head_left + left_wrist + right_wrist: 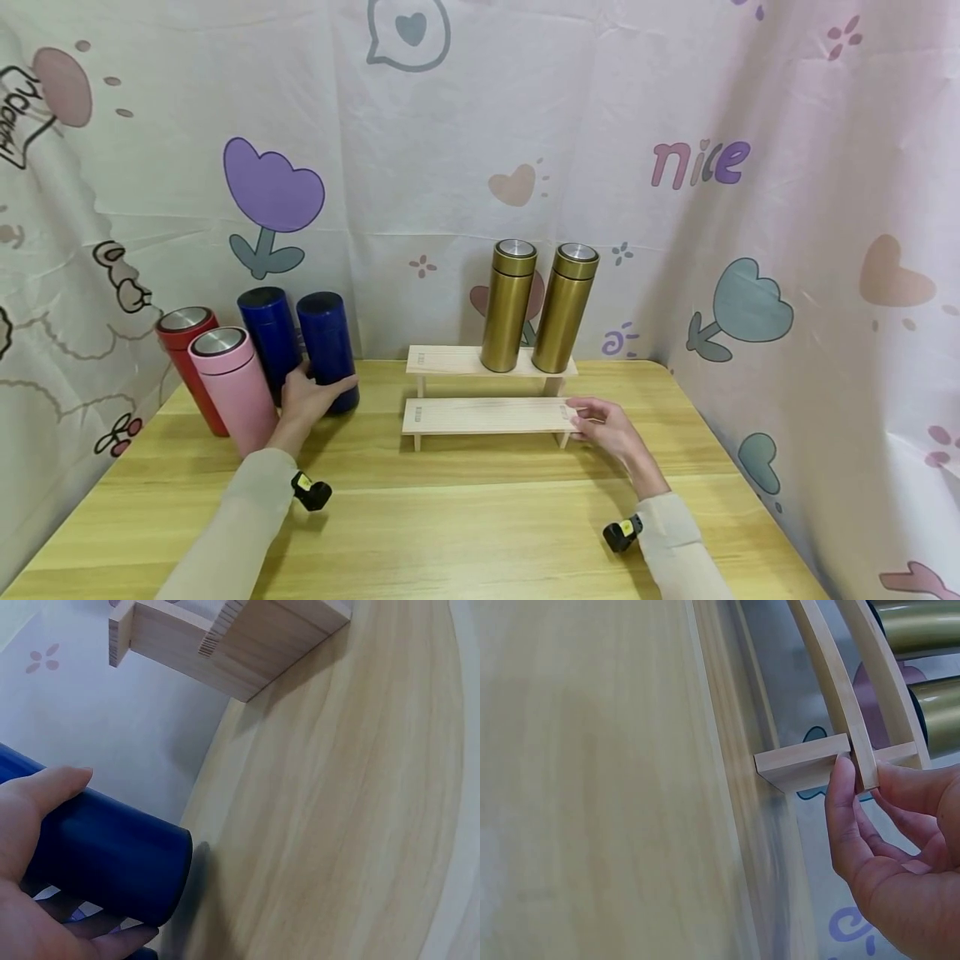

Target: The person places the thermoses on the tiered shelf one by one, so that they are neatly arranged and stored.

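At the left of the head view my left hand [303, 402] grips the lower part of a blue thermos bottle [326, 346]. In the left wrist view the thumb lies on one side of this bottle [112, 851] and the fingers curl round the other. A second blue thermos [268, 333] stands just left of it. My right hand [611, 429] pinches the right end of the lower step of a two-step wooden riser [487, 415], thumb and fingertips on opposite faces of the board. Two gold thermoses [510, 308] stand on the upper step.
A pink thermos [236, 392] and a red thermos [183, 358] stand left of my left hand, close to the blue ones. The wooden table [450, 533] ends at the back against a patterned curtain [420, 183], which also hangs along both sides.
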`<state>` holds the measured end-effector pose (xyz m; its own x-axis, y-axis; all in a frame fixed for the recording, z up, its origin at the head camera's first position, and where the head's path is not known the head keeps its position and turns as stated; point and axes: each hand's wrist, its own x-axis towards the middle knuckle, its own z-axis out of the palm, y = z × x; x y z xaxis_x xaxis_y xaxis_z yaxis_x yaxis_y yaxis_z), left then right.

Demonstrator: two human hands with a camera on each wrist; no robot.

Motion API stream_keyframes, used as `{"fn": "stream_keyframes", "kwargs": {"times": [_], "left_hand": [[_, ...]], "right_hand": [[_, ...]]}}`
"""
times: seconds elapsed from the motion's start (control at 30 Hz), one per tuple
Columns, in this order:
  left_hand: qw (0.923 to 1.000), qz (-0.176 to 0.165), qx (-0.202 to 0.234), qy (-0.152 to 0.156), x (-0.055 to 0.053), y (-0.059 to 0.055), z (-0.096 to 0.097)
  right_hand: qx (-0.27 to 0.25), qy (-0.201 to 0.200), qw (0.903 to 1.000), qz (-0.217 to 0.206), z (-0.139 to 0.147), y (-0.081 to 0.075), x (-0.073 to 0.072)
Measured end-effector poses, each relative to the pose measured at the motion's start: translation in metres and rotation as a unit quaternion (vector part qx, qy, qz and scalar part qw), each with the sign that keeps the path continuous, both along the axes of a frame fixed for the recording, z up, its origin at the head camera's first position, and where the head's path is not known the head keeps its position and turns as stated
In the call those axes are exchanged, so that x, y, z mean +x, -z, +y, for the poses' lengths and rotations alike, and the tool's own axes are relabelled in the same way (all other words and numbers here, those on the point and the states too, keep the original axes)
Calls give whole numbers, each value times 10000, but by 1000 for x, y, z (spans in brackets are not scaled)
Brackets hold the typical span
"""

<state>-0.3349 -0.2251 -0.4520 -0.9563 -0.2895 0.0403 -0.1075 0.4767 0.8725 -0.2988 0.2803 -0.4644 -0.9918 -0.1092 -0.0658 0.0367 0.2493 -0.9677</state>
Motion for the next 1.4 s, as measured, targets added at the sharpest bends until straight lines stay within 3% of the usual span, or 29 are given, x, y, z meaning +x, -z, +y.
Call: {"fn": "stream_keyframes", "kwargs": {"times": [0.2, 0.43, 1.1, 1.4], "left_hand": [[9999, -87, -119, 76, 3, -8, 0], [9988, -68, -300, 374, 4, -16, 3], [9978, -75, -352, 563, 8, -27, 13], [9975, 58, -271, 652, 10, -42, 18]], "right_hand": [[29, 8, 10000, 2, -1, -1, 2], [156, 101, 9998, 37, 0, -1, 3], [609, 178, 9978, 187, -1, -1, 3], [585, 176, 9979, 193, -2, 0, 1]]}}
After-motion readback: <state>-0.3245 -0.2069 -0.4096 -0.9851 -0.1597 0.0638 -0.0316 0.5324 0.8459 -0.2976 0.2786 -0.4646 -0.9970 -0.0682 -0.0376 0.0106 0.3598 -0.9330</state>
